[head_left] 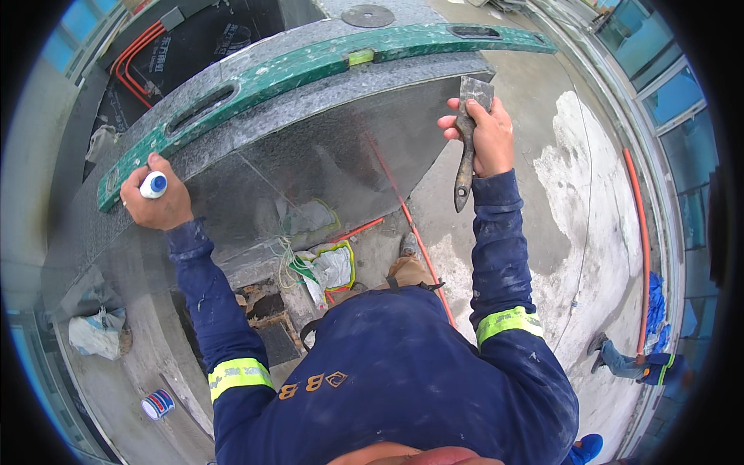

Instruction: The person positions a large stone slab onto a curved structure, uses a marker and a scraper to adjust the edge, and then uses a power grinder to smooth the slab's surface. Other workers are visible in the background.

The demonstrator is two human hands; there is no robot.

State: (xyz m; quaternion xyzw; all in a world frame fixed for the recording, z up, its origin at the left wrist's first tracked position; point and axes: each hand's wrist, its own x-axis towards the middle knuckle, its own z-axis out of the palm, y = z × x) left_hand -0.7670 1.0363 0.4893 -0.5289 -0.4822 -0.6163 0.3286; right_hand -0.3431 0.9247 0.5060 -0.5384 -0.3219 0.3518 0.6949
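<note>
A long green spirit level [298, 71] lies along the speckled grey stone slab [310, 108] in front of me. Near its left end, my left hand [167, 205] is closed around a white tube [149, 188] with a blue end. On the other side, my right hand [496, 138] grips a worn putty knife [465, 159] by its dark handle. Its flat metal blade points away from me, just beyond the slab's right corner. Between thumb and fingers the handle passes, and some fingertips stretch out to the left.
A round grey disc [367, 15] rests on the slab behind the level. Below are a white-and-yellow bag [335, 267] with loose cord, a white sack [99, 333] and a paint bucket [157, 404]. An orange pipe [639, 248] runs along the right, near another person [632, 364].
</note>
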